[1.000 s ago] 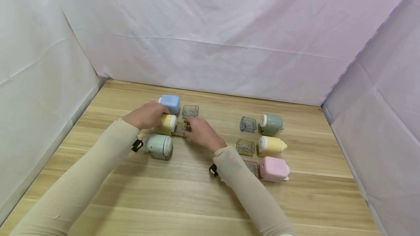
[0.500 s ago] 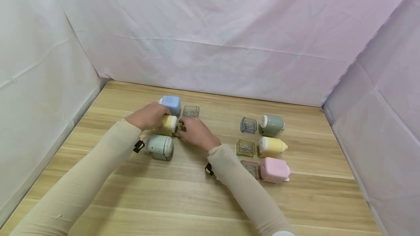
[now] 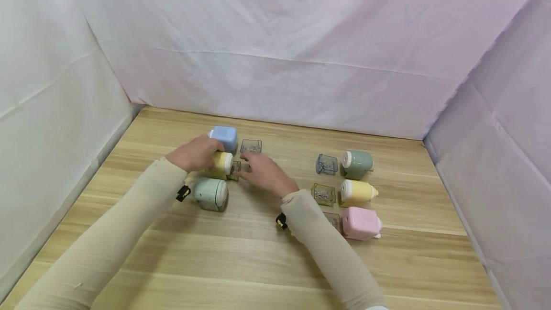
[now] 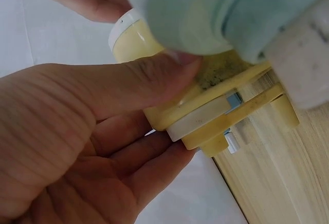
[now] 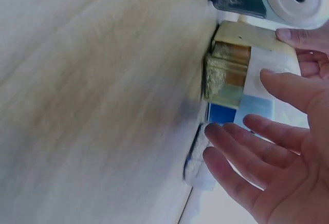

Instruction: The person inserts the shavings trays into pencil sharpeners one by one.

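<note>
My left hand (image 3: 195,153) grips a yellow pencil sharpener (image 3: 220,165) at the left of the table. In the left wrist view, the thumb (image 4: 154,77) lies along one side of its yellow body, with fingers under the other side near the crank handle (image 4: 236,116). A see-through drawer (image 5: 222,77) of shavings sticks partly out of the sharpener's white-faced end. My right hand (image 3: 268,174) is just right of that drawer, fingers spread and holding nothing. Close by stand a light green sharpener (image 3: 210,193) in front and a blue sharpener (image 3: 225,138) behind.
A clear drawer of shavings (image 3: 251,147) lies right of the blue sharpener. Farther right stand a dark green sharpener (image 3: 358,164), another yellow sharpener (image 3: 356,192) and a pink sharpener (image 3: 361,223), each with a shavings drawer to its left. White cloth walls (image 3: 275,85) surround the table.
The yellow sharpener's drawer has moved left, farther into its body. My right hand went left with it, then drew back right and let go. The left hand keeps its grip.
</note>
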The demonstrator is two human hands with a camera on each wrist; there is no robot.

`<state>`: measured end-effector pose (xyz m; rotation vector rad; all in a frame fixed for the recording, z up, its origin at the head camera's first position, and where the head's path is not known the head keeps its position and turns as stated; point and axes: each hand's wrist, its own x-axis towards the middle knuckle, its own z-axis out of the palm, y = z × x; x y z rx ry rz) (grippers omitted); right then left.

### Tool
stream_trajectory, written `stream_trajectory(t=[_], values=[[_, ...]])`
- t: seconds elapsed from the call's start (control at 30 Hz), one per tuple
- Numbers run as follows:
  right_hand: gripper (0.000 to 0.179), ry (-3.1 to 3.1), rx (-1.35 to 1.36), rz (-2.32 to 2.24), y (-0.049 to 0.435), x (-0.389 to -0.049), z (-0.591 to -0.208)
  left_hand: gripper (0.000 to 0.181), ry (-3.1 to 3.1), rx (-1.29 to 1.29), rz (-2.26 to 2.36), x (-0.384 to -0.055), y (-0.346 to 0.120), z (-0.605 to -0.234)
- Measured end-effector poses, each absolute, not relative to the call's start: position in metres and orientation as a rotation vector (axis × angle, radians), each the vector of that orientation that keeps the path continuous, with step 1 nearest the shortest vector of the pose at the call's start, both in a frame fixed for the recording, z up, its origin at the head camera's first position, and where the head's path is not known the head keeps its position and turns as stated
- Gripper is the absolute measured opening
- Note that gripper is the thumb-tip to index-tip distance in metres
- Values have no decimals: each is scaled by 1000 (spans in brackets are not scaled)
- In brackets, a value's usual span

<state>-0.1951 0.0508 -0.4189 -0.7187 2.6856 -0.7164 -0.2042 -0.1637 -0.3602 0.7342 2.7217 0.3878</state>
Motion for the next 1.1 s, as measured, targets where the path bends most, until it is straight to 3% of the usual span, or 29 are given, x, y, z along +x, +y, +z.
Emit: stream_trajectory(t=[0.3,1.1], values=[[31,2609,-843,-680,57,-193,-422,27,2723,726,403,-206,-164,-362],[34,2650,-933,-525,49,-188,-423,27,2740,752,404,-206,-164,-358]])
